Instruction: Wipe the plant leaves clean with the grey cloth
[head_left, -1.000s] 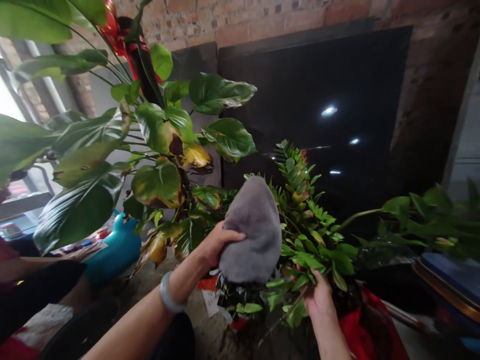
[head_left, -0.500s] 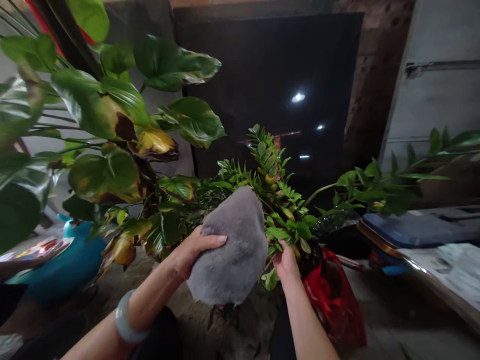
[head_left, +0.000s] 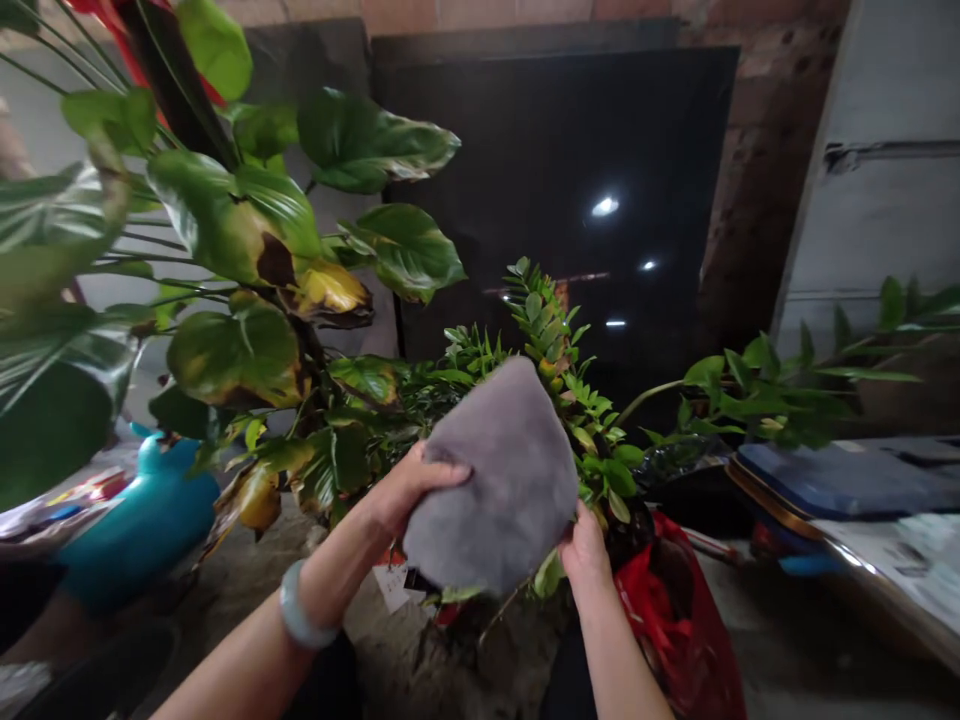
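The left hand (head_left: 401, 490) grips a grey fluffy cloth (head_left: 495, 480) by its left edge, the thumb laid over the top and the fingers hidden behind the fabric. A pale bangle (head_left: 300, 615) sits on that wrist. The cloth is pressed against the small-leaved plant (head_left: 570, 400), covering its lower stems, with the leafy tips rising above and to the right of it. The right hand (head_left: 585, 545) is just beside the lower right edge of the cloth, closed around a stem or a few leaves of that plant; the fingers are partly hidden behind the foliage, so it may be pinching rather than fully gripping.

The plant stands on the floor (head_left: 787, 660), in front of a dark glossy panel (head_left: 570, 180) that leans against a brick wall (head_left: 757, 170). A red plastic bag (head_left: 675, 620) lies at the plant's base, just right of the right hand. To the left rises a large-leaved plant (head_left: 247, 220), several of its leaves yellowed and browned at the edges; its lower leaves hang near the left hand. A turquoise plastic object (head_left: 150, 520) rests on the floor under those leaves, towards the left edge of the view. At the right, another leafy branch (head_left: 757, 395) stretches above a blue flat object (head_left: 840, 475) and some printed paper (head_left: 900, 555).
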